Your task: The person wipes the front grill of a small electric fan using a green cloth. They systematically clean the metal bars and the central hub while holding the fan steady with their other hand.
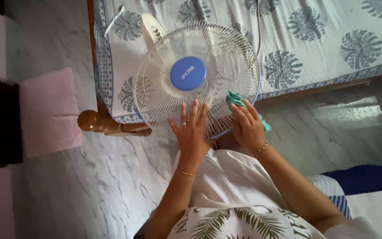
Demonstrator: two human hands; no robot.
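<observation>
At the centre of the frame, the left hand (191, 128) is lying open and flat, steadying the white fan grille (164, 79). Just right, the right hand (246, 126) is pressing a green cloth (234, 99) against the rim, wiping; judging by this, the next stroke needs the grille braced firmly.

Both forearms extend fwd from lower frame, bare, converging toward centre. Left hand (191, 130): palm down, flat, fingers spread and pointing up-frame; ring on one finger, thin bangle at wrist. Right hand (246, 126): just beside the left, not touching it; fingers curled and bunched, knuckles up, closed in a grip; beaded bracelet at wrist. Elbows bent slightly outward.
</observation>
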